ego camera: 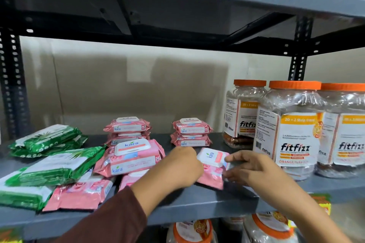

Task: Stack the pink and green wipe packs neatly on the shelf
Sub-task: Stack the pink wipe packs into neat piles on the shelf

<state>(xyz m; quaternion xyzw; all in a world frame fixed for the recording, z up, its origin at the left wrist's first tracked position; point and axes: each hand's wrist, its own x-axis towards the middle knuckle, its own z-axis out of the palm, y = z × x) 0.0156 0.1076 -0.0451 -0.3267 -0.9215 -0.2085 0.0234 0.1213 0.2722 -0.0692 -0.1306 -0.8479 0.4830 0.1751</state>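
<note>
A pink wipe pack (212,161) lies on the grey shelf (197,201) between my hands. My left hand (177,167) grips its left side and my right hand (252,167) pinches its right edge. Behind it stand two neat piles of two pink packs, a right pile (191,132) and a left pile (127,130). A loose heap of pink packs (128,156) lies left of my left hand, with another pink pack (79,193) near the shelf front. Green packs sit at the left: a far pair (47,140) and a nearer overlapping group (53,167).
Three clear jars with orange lids (292,130) stand on the shelf's right, close to my right hand. A dark shelf board (138,6) hangs overhead, held by perforated uprights (11,85). More orange-lidded jars (191,231) sit on the shelf below.
</note>
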